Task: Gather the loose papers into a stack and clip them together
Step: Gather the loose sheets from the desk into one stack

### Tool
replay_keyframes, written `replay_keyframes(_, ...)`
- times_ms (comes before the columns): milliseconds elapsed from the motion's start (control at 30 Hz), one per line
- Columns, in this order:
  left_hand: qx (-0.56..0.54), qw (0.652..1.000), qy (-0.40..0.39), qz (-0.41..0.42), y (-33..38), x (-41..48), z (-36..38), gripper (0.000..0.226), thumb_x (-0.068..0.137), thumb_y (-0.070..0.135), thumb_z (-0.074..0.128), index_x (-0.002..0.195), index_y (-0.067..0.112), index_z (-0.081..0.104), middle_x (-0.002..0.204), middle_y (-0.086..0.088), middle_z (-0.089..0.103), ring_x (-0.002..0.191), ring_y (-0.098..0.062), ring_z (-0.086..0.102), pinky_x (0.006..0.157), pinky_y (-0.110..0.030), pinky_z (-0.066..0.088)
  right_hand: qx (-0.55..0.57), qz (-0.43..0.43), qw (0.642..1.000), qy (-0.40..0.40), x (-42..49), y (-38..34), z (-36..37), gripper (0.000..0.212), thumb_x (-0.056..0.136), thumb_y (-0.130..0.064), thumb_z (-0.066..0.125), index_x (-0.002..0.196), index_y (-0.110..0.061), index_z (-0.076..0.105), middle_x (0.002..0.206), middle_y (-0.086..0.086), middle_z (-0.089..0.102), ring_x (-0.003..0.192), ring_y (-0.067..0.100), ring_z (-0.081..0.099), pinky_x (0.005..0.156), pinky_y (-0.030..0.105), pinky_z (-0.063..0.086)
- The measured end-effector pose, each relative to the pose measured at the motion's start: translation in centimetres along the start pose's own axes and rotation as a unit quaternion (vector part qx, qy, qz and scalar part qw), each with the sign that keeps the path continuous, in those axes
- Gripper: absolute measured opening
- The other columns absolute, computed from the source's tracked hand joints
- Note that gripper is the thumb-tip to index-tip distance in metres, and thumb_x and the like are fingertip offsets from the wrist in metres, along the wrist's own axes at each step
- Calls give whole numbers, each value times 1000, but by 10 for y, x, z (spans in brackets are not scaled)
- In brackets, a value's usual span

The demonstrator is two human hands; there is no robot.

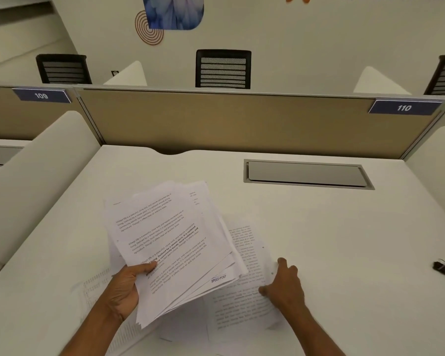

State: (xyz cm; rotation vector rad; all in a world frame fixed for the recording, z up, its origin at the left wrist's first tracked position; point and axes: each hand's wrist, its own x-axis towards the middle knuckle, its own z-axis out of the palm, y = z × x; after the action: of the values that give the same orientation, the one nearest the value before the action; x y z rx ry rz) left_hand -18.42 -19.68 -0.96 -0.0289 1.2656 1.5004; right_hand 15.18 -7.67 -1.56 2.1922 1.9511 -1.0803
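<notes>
My left hand [125, 289] grips an uneven, fanned stack of printed papers [172, 242], thumb on top, holding it tilted above the white desk [332, 240]. My right hand [284, 283] rests with fingers bent on the right edge of a loose printed sheet [242, 301] lying flat on the desk, partly under the stack. Another loose sheet [95, 286] lies at the left, mostly hidden under my left arm and the stack. A black binder clip [443, 268] with silver handles sits at the desk's far right.
A grey cable hatch [306, 173] is set into the desk at the back right. A tan partition [229, 119] with labels 109 and 110 closes the back. White side dividers [36, 181] flank the desk. Black chairs [222, 69] stand beyond the partition.
</notes>
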Motion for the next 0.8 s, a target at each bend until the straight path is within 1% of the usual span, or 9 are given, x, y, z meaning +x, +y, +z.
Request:
replay_keyframes(67,-2,1000,3,-3,-1,-4,0,65,69,-6,68,134,1,62,137,-21,63,130,-40,56,85,-42,60,12,-8,1000,-4,-3,3,-2,76,77,-30,85,137,-15,39,128,9,55,115,28,61,86,37,52)
replay_keyframes(200,-9,1000,17,-11,-3,-13,1,65,69,-6,69,133,0,62,138,-22,62,130,-39,56,88,-43,58,77,-39,996,7,-3,14,-1,26,81,-19,75,102,-14,61,99,2,73,81,21,69,73,34,58)
replay_keyframes(300,-12,1000,11,-13,-6,-19,3,50,72,-8,66,121,0,67,121,-18,73,99,-30,75,82,-39,61,168,-50,984,11,-2,22,-7,7,88,-14,70,94,-10,71,94,8,77,78,20,71,69,34,58)
replay_keyframes(333,-13,1000,5,-13,-7,-22,4,42,77,-10,63,117,1,68,110,-14,77,87,-26,78,77,-37,63,202,-56,978,17,-2,25,-12,5,90,-13,67,92,-11,72,93,7,77,78,20,71,68,35,59)
replay_keyframes(400,-10,1000,-7,-14,-9,-29,9,34,85,-13,57,112,2,69,101,-12,80,78,-24,79,70,-36,65,274,-63,959,25,-3,28,-25,8,93,-10,65,92,-14,71,94,7,77,81,22,73,69,35,60)
replay_keyframes(500,-11,999,-33,-32,-13,-36,13,43,77,-10,62,117,4,70,112,-17,77,87,-29,78,76,-43,64,378,-63,923,11,-5,28,-44,11,95,-9,65,102,-15,72,99,8,79,85,27,77,75,40,64)
replay_keyframes(567,-10,998,-48,-49,-17,-38,16,49,75,-9,63,122,4,69,118,-19,75,91,-33,77,77,-46,64,427,-74,901,-19,-9,23,-52,13,95,-12,67,106,-15,73,98,6,81,85,27,79,72,37,64)
replay_keyframes(700,11,996,-65,-57,-22,-46,29,50,76,-10,63,124,4,68,119,-21,74,92,-35,77,78,-49,63,473,-91,871,-93,-21,6,-54,20,93,-16,72,113,-15,72,103,7,81,93,32,78,85,48,63)
replay_keyframes(800,21,996,-68,-54,-23,-52,33,53,73,-14,67,123,2,68,116,-21,75,92,-36,77,72,-47,65,486,-95,860,-120,-27,-4,-48,22,92,-17,73,114,-18,73,105,6,81,94,32,77,85,46,63)
